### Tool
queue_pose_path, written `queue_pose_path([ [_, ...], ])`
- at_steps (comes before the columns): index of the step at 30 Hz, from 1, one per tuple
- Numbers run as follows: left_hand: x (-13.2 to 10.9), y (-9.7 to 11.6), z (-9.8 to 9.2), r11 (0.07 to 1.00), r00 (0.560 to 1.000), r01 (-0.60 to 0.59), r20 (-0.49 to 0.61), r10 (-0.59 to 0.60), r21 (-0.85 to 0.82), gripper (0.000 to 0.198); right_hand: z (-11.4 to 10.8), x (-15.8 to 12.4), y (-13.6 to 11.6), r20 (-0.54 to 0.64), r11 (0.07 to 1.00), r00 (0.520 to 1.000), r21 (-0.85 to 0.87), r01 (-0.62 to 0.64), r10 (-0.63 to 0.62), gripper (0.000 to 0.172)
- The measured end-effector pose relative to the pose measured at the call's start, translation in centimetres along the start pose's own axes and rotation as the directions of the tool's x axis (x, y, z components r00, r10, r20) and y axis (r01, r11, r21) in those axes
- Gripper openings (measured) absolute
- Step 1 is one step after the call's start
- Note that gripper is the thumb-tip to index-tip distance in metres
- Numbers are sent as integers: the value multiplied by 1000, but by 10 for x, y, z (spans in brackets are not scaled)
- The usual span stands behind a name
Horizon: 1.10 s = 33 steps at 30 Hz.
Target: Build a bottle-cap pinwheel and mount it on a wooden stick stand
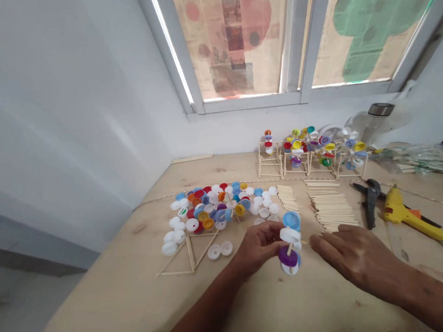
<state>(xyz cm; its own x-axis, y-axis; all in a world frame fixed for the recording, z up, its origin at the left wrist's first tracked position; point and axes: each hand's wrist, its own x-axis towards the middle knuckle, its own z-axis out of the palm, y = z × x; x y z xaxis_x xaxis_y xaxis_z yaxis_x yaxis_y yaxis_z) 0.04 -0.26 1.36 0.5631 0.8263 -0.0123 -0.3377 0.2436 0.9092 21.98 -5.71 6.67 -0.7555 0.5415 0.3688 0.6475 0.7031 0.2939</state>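
My left hand (258,248) is closed on a small wheel of bottle caps (289,236), held upright above the table. The wheel has blue, white and purple caps joined by thin wooden sticks. Just right of it, my right hand (356,256) has its fingers pinched together at the end of a short pale wooden stick (304,242), which points at the wheel's middle. Whether the stick's tip enters the wheel cannot be made out. Left of my left hand lie two white caps (220,250) and a triangular stick frame (177,272).
Loose bottle caps (211,203) are heaped behind my left hand. Rows of wooden sticks (329,205) lie beyond my right hand, with black cutters (370,203) and a yellow glue gun (409,216) to their right. Finished cap wheels on stick stands (310,160) line the wall.
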Motion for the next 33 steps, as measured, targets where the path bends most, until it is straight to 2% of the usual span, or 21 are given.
queue_pose_path([
  [3, 0, -2, -2, 1000, 1000, 5, 4, -5, -2, 33, 3, -1, -3, 43, 996, 997, 57, -64, 62, 19],
  [7, -2, -1, -4, 999, 999, 14, 40, -15, 34, 36, 9, 1, -11, 160, 927, 959, 263, -268, 233, 28],
  [10, -3, 0, -3, 994, 997, -8, 71, 1, 110, 38, 14, 7, -14, 359, 786, 878, 419, -455, 317, 34],
  [13, -2, 1, -3, 987, 998, -41, 51, 34, 152, 36, 15, 14, -12, 498, 681, 795, 450, -578, 345, 33],
  [18, 0, 1, -5, 992, 998, -58, 19, 56, 114, 37, 11, 17, -3, 536, 636, 762, 456, -623, 362, 38],
  [21, 1, 0, -5, 997, 998, -55, -40, 57, 49, 37, 8, 12, 3, 520, 575, 759, 505, -644, 392, 39],
  [25, 1, -1, -5, 999, 999, -21, -48, 23, 27, 37, 6, 8, 7, 528, 502, 754, 564, -656, 391, 41],
  [30, 1, -1, -6, 1000, 996, -16, -86, 18, 15, 38, 10, 9, 6, 617, 366, 696, 591, -718, 368, 45],
  [31, 1, -1, -7, 1000, 996, -17, -86, 18, 14, 38, 11, 9, 4, 617, 373, 697, 589, -717, 366, 45],
  [33, 2, -2, -6, 1000, 999, -2, -52, 3, 19, 38, 14, 9, 1, 570, 470, 734, 567, -676, 369, 42],
])
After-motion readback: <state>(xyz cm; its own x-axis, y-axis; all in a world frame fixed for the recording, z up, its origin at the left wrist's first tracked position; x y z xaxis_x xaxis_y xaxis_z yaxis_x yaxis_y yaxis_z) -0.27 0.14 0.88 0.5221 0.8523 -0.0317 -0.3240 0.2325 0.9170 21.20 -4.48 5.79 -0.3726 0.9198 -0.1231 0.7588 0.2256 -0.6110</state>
